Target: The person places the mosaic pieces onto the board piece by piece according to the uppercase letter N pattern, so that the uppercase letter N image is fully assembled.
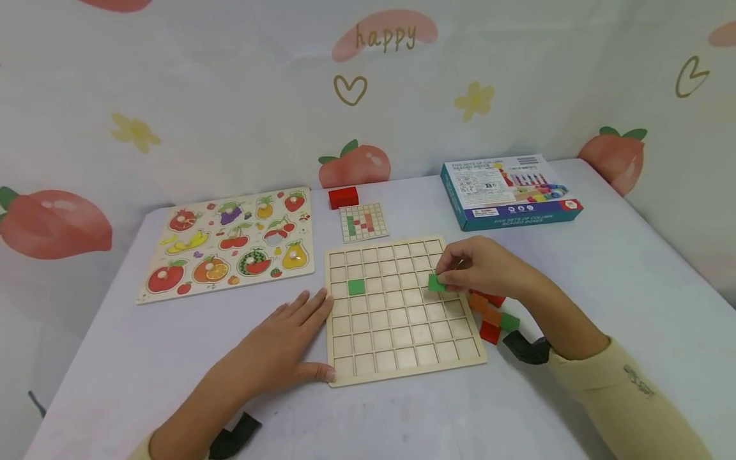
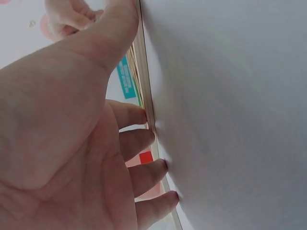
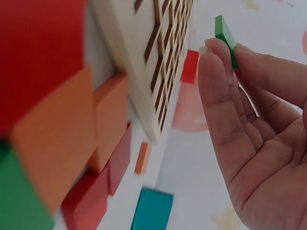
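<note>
A wooden grid board [image 1: 406,375] lies on the table, with one green square tile [image 1: 356,287] set in a cell at its upper left. My right hand [image 1: 485,268] pinches another green tile [image 1: 435,283] between thumb and fingers, above the board's right side. In the right wrist view that green tile [image 3: 224,36] is held on edge, apart from the board. My left hand [image 1: 282,348] lies along the board's left edge with its fingers spread, the thumb touching the lower left corner. In the left wrist view the fingertips [image 2: 160,165] meet the board's edge.
Red, orange and green tiles [image 1: 491,315] lie right of the board, partly under the right arm. Behind it are a small pattern card [image 1: 379,231] and a red block [image 1: 343,197]. A fruit puzzle [image 1: 198,297] lies at left, a boxed toy set [image 1: 508,191] back right.
</note>
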Demonstrator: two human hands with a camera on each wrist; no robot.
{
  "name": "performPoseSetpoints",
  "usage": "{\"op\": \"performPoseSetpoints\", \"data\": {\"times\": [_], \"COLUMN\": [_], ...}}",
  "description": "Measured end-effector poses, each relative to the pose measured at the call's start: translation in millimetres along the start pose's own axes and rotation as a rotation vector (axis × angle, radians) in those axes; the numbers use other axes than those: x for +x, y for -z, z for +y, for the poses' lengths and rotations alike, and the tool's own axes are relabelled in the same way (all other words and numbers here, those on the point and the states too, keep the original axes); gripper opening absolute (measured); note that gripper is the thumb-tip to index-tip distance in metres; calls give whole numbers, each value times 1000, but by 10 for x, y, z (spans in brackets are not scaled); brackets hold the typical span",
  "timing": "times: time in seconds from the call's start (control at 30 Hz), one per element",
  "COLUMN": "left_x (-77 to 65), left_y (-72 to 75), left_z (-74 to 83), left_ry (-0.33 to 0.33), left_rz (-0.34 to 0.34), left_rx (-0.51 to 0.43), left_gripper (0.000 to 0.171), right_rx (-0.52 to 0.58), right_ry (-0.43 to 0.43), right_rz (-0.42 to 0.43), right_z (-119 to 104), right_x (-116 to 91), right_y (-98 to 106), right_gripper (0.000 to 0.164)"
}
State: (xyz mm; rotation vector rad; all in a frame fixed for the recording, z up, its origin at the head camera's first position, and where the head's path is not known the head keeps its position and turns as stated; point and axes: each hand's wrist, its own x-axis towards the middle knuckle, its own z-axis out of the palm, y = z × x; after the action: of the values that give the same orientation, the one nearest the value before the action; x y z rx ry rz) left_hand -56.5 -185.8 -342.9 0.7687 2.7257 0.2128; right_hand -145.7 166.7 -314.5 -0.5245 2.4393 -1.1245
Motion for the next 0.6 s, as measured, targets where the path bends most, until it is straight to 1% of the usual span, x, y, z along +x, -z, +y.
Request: {"op": "performPoseSetpoints", "data": {"times": [0.27, 0.6], "left_x": [-11, -5], "left_y": [6, -35], "left_z": [23, 43], "left_ry": [10, 1], "left_rz": [2, 31], "left_rx": [14, 49], "left_gripper": [111, 110], "right_rx": [37, 68], "right_ry": [17, 48], "right_rz": [-42, -107], "right_z": [-123, -209], "right_x": [158, 302], "right_y": [-111, -258], "right_gripper": [6, 3]}}
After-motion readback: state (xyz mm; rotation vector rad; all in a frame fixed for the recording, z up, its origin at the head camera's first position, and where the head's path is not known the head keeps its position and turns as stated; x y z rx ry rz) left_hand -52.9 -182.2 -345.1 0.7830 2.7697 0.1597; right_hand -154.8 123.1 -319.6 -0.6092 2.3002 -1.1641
